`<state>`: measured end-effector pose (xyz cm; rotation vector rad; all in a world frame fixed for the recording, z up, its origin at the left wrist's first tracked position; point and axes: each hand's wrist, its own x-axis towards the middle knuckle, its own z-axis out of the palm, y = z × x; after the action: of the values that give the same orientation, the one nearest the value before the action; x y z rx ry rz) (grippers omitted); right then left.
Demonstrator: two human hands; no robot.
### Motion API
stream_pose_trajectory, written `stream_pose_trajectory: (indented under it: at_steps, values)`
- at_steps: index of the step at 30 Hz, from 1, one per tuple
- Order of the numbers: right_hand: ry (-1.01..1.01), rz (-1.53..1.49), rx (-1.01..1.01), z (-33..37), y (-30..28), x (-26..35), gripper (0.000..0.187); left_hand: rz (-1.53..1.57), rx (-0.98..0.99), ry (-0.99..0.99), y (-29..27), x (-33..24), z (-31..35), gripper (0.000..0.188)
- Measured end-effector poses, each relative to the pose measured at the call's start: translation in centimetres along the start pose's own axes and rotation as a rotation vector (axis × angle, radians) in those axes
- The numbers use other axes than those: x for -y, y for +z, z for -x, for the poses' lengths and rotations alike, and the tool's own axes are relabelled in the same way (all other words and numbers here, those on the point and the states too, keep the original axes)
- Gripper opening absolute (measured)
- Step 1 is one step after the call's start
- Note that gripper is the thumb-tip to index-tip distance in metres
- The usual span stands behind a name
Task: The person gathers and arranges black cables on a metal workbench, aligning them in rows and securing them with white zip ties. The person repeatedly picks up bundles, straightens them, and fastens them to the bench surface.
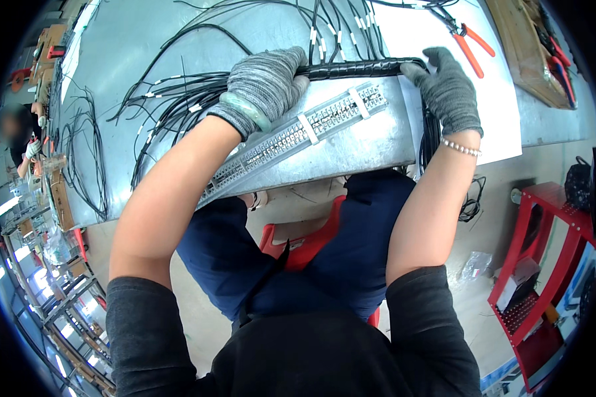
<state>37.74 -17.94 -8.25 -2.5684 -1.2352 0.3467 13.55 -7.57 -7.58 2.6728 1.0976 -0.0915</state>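
A thick black cable bundle (357,69), wrapped along its length, lies across the metal table in front of me. My left hand (261,86), in a grey knit glove, is closed round its left end, where many thin black wires with white labels (179,92) fan out. At the bundle's right end is my gloved right hand (447,89), its thumb against the wrap and its index finger raised. Whether it pinches anything is hard to make out. Just below the bundle lies a terminal strip (298,135) on a rail, slanting up to the right.
Red-handled pliers (473,49) rest on white paper (500,106) at the right. Beyond stands a wooden box (533,56) with tools. Loose black wires (89,155) lie at the left. A red shelf cart (543,245) stands on the floor at right. Another person (26,132) works far left.
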Motion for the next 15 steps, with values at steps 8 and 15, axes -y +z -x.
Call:
stream_pose_trajectory:
  at_steps: [8, 15]
  values:
    - [-0.070, -0.268, 0.027, -1.8, 1.4, 1.9, 0.015, 0.134, 0.153, -0.119, -2.2, 0.5, 2.3, 0.049]
    - [-0.029, -0.306, 0.006, -1.7, 1.9, 2.4, 0.014, -0.127, -0.091, 0.009, 0.4, -3.7, 7.5, 0.084]
